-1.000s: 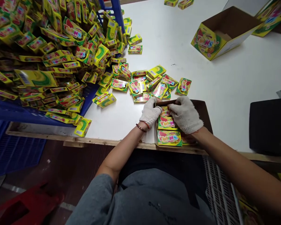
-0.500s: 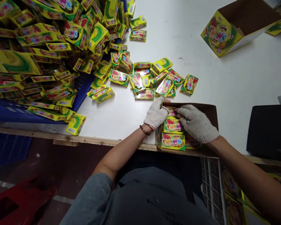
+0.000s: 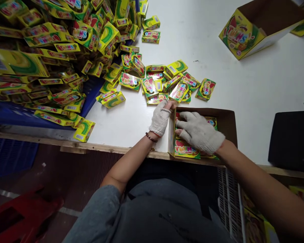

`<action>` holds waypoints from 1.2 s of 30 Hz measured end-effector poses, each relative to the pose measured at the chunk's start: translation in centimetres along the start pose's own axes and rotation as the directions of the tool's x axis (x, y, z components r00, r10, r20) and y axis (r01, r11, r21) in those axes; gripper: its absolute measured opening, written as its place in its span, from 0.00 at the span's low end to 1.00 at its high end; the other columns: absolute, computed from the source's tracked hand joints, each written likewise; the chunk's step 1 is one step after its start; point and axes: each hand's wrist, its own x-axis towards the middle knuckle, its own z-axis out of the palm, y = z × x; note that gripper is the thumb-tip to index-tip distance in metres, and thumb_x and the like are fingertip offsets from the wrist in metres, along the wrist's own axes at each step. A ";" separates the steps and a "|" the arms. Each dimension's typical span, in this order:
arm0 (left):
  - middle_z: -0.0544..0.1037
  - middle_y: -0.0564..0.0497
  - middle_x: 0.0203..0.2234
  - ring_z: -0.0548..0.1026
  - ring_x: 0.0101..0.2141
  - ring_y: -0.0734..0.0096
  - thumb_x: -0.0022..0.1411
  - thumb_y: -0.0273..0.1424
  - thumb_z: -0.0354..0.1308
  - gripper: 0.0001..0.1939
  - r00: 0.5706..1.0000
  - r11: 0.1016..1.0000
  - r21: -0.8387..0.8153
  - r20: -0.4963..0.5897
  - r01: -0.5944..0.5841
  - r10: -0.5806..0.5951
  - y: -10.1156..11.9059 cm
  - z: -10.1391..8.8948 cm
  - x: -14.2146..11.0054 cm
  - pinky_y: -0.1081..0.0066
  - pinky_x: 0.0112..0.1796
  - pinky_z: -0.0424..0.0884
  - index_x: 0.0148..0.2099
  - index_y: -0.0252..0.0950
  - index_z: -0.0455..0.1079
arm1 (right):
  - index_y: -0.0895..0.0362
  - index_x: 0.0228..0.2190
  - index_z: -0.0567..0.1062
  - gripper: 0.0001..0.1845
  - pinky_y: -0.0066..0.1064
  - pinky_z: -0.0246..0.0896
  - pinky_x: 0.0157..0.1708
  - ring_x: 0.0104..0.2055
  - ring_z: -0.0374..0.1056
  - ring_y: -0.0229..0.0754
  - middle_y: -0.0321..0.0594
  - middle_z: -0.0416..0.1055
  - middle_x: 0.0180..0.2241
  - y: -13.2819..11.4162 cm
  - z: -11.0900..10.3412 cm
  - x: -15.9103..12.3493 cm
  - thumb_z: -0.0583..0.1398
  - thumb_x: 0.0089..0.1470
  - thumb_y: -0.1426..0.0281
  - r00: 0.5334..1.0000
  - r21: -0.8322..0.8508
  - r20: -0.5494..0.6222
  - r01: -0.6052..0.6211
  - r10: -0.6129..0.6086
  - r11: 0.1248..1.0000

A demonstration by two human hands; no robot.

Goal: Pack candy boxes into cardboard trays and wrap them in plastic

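A brown cardboard carton [image 3: 229, 118] sits at the near edge of the white table [image 3: 243, 87], with yellow "Twins" packets [image 3: 186, 151] laid flat inside it. My right hand [image 3: 199, 131], in a white knit glove, lies flat on those packets with fingers spread. The gloved left hand [image 3: 161, 118] rests on the table against the carton's left wall, fingertips at its far corner, holding nothing I can see. Loose yellow packets [image 3: 178, 91] are scattered just beyond the carton.
A big heap of the same packets [image 3: 53, 50] spills from a blue crate [image 3: 15, 114] at the left. An open yellow "Twins" box [image 3: 245, 32] lies at the far right. A black block [image 3: 291, 138] is on the right. A red stool [image 3: 22, 219] stands below left.
My right hand has flattened onto the packets in the carton, which now lie lower. My left hand has slid from the packets to the carton's outer left wall.
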 end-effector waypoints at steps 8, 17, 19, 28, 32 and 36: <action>0.82 0.47 0.47 0.79 0.53 0.59 0.80 0.45 0.50 0.18 0.992 0.994 -0.007 0.066 -0.110 0.110 -0.5 0.3 -0.3 0.60 0.62 0.74 0.46 0.41 0.77 | 0.54 0.52 0.85 0.22 0.56 0.74 0.62 0.60 0.77 0.60 0.54 0.82 0.57 3.6 0.0 -2.8 0.57 0.68 0.60 0.946 0.322 -0.231 -0.147 0.228 0.935; 0.83 0.45 0.50 0.80 0.56 0.57 0.83 0.41 0.48 0.21 0.991 0.993 -0.030 0.075 -0.113 0.115 -0.4 0.4 -0.6 0.60 0.65 0.72 0.49 0.37 0.79 | 0.52 0.46 0.86 0.20 0.50 0.74 0.52 0.51 0.79 0.59 0.53 0.84 0.49 3.4 -0.9 -1.5 0.56 0.69 0.58 0.904 0.205 -0.141 -0.373 0.405 0.905; 0.84 0.44 0.49 0.80 0.55 0.57 0.83 0.42 0.47 0.22 0.990 0.992 -0.046 0.081 -0.115 0.119 -0.5 0.4 -0.7 0.59 0.64 0.73 0.49 0.36 0.79 | 0.52 0.49 0.85 0.21 0.50 0.72 0.56 0.54 0.76 0.59 0.53 0.82 0.54 2.1 -0.8 -0.4 0.54 0.72 0.59 0.973 0.108 -0.142 -0.166 0.180 0.980; 0.84 0.47 0.49 0.79 0.57 0.55 0.83 0.41 0.47 0.21 0.997 0.999 -0.019 0.074 -0.037 0.038 -0.4 0.7 -0.6 0.59 0.66 0.73 0.46 0.41 0.80 | 0.52 0.60 0.81 0.24 0.52 0.73 0.54 0.57 0.72 0.61 0.54 0.77 0.62 1.2 2.0 0.3 0.55 0.72 0.58 0.999 0.002 -0.019 -0.030 0.030 1.000; 0.84 0.45 0.51 0.79 0.57 0.57 0.85 0.38 0.42 0.24 0.993 0.995 -0.039 0.079 -0.088 0.091 -0.3 0.6 -0.6 0.60 0.66 0.73 0.48 0.38 0.80 | 0.52 0.59 0.80 0.23 0.54 0.74 0.58 0.58 0.76 0.61 0.54 0.80 0.58 2.8 0.5 -2.3 0.55 0.72 0.59 0.953 0.258 -0.158 -0.212 0.257 0.943; 0.84 0.48 0.47 0.80 0.55 0.57 0.83 0.39 0.46 0.21 0.991 0.995 0.007 0.090 -0.096 0.095 -0.5 0.6 -0.4 0.57 0.66 0.74 0.44 0.42 0.80 | 0.52 0.58 0.78 0.26 0.49 0.78 0.40 0.43 0.81 0.61 0.53 0.85 0.48 3.5 0.5 -5.2 0.65 0.63 0.54 0.775 0.418 -0.004 -0.573 0.632 0.705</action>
